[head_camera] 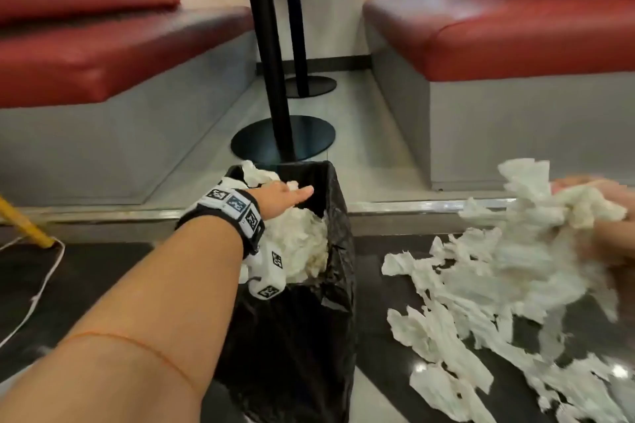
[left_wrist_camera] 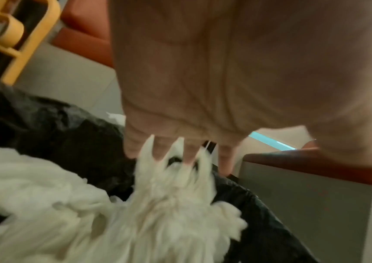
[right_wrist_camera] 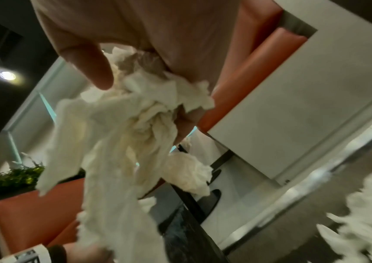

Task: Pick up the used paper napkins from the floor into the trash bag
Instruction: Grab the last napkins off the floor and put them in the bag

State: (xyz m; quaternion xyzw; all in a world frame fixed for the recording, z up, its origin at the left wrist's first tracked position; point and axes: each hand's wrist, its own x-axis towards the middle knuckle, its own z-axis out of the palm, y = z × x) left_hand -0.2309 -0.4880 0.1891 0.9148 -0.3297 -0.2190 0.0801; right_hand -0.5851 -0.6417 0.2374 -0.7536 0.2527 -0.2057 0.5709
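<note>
Napkins lying scattered on dark floor right of black trash bag, more filling its mouth, left hand hovering flat over them, fingers straight, right hand clutching crumpled napkin bunch aloft beside red bench.

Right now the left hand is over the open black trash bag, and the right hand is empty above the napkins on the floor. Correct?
Not quite. The right hand is not empty: it grips a bunch of napkins, as the right wrist view shows. The rest holds.
</note>
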